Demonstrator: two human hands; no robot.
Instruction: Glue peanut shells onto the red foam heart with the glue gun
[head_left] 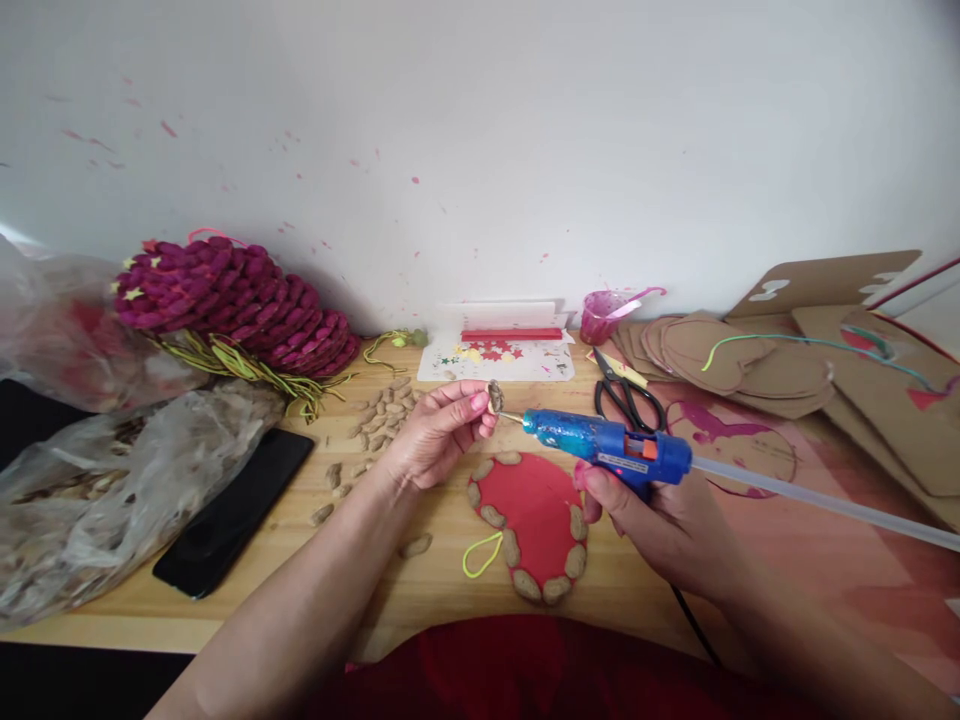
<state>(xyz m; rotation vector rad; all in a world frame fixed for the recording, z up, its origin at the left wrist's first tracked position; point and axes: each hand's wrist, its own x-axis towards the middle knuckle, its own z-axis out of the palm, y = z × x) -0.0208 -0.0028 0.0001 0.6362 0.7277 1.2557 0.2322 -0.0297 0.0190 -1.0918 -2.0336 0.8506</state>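
Between the thumb and fingers of my left hand (442, 430) a peanut shell (496, 397) is pinched. My right hand (652, 520) grips a blue glue gun (600, 440), its metal nozzle pointing left at the shell; whether they touch I cannot tell. A long clear glue stick (825, 503) sticks out of the gun's rear. Below both hands lies a red heart-shaped piece (529, 510) with peanut shells along much of its edge. A yellow-green cord loop (480, 556) comes off its left side. One loose peanut shell (416, 546) rests to its left.
Loose peanut shells (384, 412) lie behind my left hand. At left are a phone (234, 512), a plastic bag of shells (135, 490) and stacked purple pieces (247, 300). Scissors (628, 395), a pink cup (600, 318), star cutouts (491, 351) and cardboard shapes (720, 355) stand behind and right.
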